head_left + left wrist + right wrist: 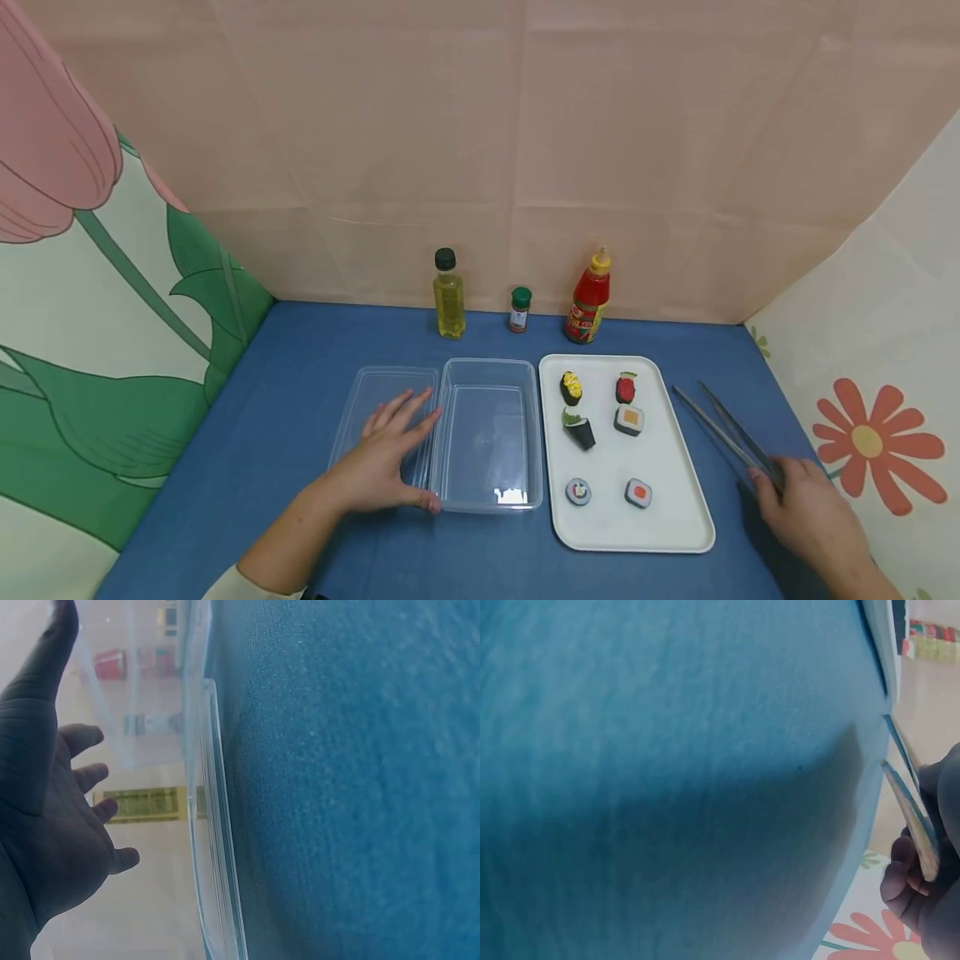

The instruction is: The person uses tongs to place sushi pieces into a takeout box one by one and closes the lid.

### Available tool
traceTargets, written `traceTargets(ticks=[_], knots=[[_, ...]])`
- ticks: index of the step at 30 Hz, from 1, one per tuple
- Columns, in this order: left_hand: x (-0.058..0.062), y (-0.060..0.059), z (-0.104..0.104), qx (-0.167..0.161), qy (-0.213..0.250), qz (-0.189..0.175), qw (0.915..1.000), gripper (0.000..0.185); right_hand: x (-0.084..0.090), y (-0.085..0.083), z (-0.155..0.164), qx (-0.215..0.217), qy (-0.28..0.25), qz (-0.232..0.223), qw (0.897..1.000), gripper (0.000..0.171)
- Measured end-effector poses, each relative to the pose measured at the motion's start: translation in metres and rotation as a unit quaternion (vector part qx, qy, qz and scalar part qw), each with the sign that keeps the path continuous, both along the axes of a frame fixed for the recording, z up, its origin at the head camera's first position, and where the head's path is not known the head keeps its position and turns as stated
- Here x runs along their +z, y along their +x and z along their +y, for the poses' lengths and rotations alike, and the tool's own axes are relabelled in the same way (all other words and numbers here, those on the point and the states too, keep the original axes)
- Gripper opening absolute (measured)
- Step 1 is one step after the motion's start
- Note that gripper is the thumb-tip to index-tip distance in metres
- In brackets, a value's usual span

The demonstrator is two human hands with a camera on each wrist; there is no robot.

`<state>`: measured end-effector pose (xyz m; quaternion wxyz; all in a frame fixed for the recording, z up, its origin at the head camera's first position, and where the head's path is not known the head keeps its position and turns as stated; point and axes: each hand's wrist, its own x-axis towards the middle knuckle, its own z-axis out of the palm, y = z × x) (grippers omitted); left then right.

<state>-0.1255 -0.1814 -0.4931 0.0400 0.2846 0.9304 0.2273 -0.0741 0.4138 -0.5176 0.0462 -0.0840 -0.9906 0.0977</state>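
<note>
My left hand (386, 467) is spread over a clear plastic lid (367, 392), its thumb and fingertips at the left rim of a clear plastic container (487, 433). In the left wrist view that hand (60, 817) has straight, parted fingers and holds nothing. To the right, my right hand (813, 512) grips a pair of metal tongs (731, 433), their tips apart and pointing toward a white tray (607, 525). The right wrist view shows the tongs (911, 802) in the curled fingers. Several sushi pieces lie on the tray, among them a hand roll (580, 432) and a yellow-topped piece (572, 388).
Along the back stand an oil bottle (449, 300), a small green-capped jar (520, 310) and a red sauce bottle (588, 300). A blue cloth (300, 358) covers the table. Printed fabric walls (885, 333) rise at the sides.
</note>
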Motion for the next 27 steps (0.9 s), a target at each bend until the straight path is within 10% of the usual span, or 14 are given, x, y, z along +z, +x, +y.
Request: traceTargets(ticks=[27], knots=[[0.000,0.002,0.000,0.009,0.008,-0.006,0.9999,0.130,0.021,0.008,-0.043,-0.016,-0.055,0.128,0.990,0.065]])
